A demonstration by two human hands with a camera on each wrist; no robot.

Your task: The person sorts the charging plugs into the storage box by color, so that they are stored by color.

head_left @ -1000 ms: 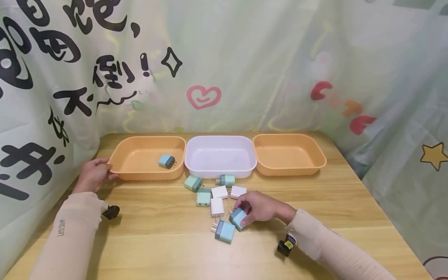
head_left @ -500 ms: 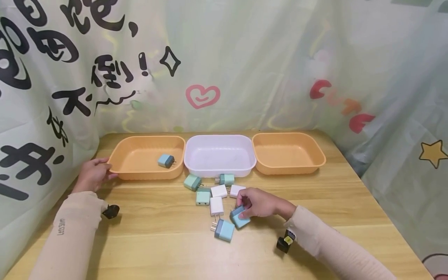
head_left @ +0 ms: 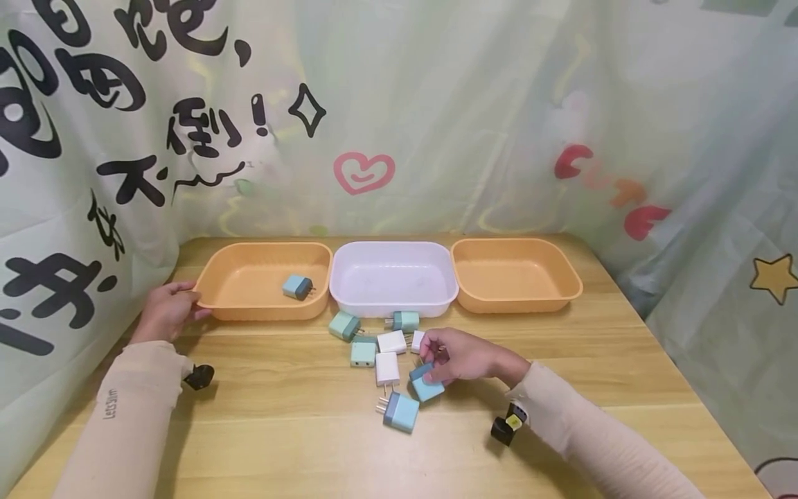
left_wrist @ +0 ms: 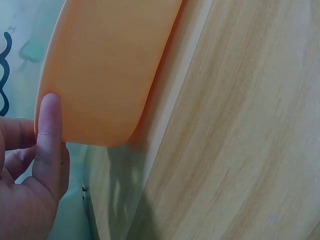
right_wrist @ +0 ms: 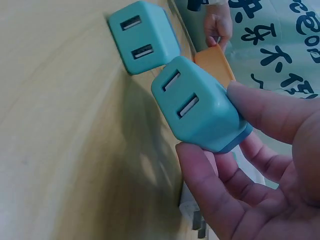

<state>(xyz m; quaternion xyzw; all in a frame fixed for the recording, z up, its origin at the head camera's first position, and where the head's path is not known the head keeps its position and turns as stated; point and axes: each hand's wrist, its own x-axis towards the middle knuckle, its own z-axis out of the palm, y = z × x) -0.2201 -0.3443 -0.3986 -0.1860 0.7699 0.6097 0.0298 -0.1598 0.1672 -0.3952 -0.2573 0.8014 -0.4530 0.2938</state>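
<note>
- Right hand (head_left: pixel 464 357) pinching blue charger (head_left: pixel 427 385) between thumb and fingers, right side of the pile.
- Left hand (head_left: pixel 168 312) gripping left end of left orange tray (head_left: pixel 268 313).
- Second blue charger (head_left: pixel 401 412) on table (head_left: pixel 280 430), near and left of the held one.
- Three white chargers (head_left: pixel 386 369), one partly hidden by right hand; three green chargers (head_left: pixel 364 353) left and far.
- Third blue charger (head_left: pixel 296 287) inside left orange tray, right side.
- White tray (head_left: pixel 394 305) middle, right orange tray (head_left: pixel 517 305) beside it.

A small cloth-screened tabletop nook; whether in a home, office or studio cannot be told. Printed cloth (head_left: pixel 449 125) hangs in folds behind the wood-grain surface (head_left: pixel 280 430) and along its left and right, bearing black lettering (head_left: pixel 131 166), a pink heart (head_left: pixel 361 178) and a yellow star (head_left: pixel 773 278).
</note>
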